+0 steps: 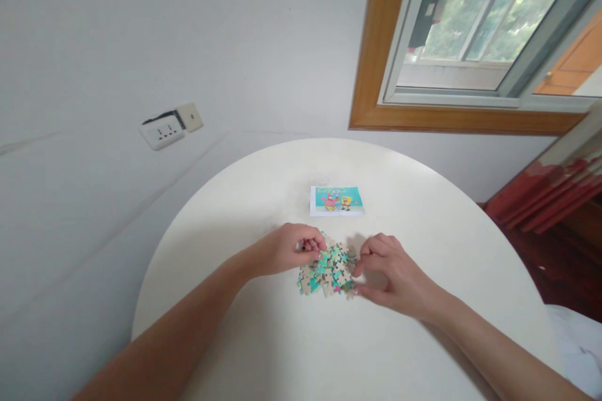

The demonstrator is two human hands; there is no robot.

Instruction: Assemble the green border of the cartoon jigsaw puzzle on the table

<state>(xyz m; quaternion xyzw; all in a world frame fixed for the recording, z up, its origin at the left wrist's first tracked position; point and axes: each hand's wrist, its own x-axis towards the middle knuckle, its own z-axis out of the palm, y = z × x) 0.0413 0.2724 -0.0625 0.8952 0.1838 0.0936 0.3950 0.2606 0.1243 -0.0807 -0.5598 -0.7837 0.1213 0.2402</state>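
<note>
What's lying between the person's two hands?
In the head view, a heap of jigsaw pieces lies on the white table between the left hand and the right hand.

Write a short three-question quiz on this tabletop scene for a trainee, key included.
1. True or false: from the wearer's side, the cartoon picture lies beyond the puzzle pieces.

2. The left hand has its fingertips at:
A) the wall socket
B) the puzzle pieces
C) the window

3. Fill the blank: the colour of the table is ____.

Key: 1 true; 2 B; 3 white.
</note>
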